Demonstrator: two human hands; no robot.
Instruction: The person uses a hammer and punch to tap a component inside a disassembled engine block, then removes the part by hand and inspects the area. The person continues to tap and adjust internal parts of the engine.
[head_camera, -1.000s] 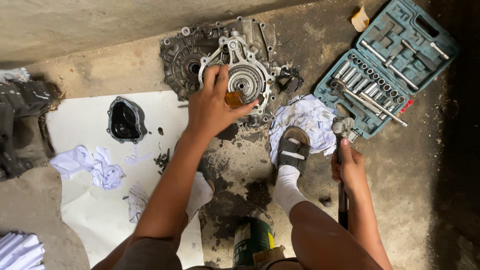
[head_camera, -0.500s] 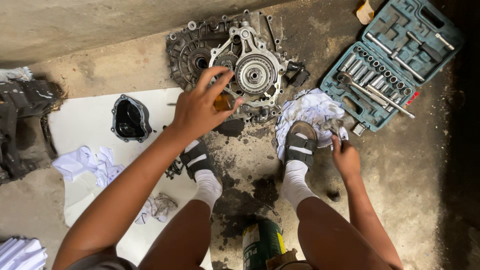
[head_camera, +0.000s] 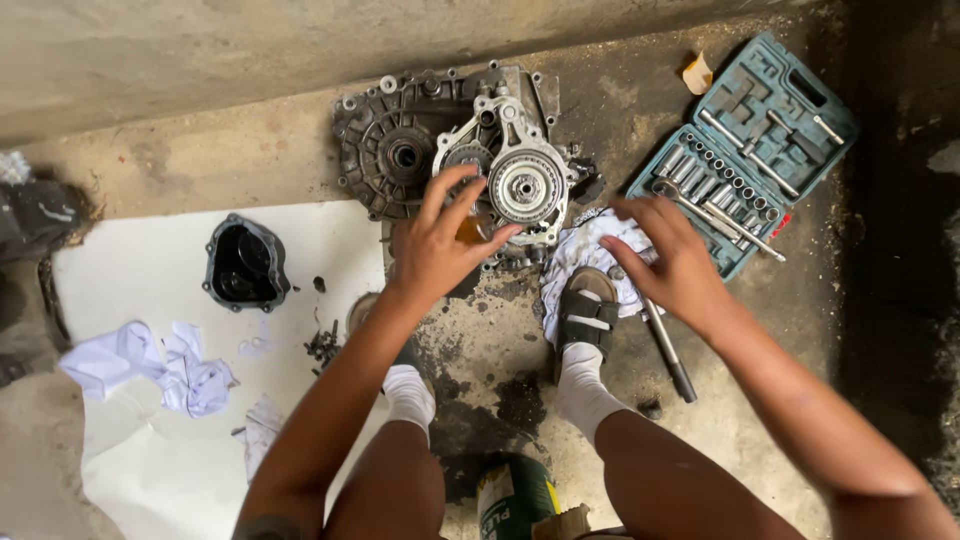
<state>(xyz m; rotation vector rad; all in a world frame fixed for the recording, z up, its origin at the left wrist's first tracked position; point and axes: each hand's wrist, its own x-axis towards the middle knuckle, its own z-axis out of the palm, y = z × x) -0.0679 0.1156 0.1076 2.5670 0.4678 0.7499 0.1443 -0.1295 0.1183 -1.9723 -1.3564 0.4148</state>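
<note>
Head view: in the upper middle of the frame a grey gearbox housing (head_camera: 420, 140) lies on the oily concrete floor (head_camera: 500, 340), a round gear assembly (head_camera: 524, 186) bolted on its right side. The left hand (head_camera: 440, 245) hovers over it, fingers spread, with a small amber piece (head_camera: 470, 230) pinched at the thumb. The right hand (head_camera: 670, 260) is open and flat, holding nothing, above a white rag (head_camera: 590, 250) and a long ratchet handle (head_camera: 665, 345). A teal socket case (head_camera: 750, 150) lies open at upper right; a black cover (head_camera: 245, 262) sits on white paper (head_camera: 130, 470) at left. The amber piece could slip from oily fingers into the housing, and a sandalled foot (head_camera: 585, 315) on the rag could roll the ratchet.
</note>
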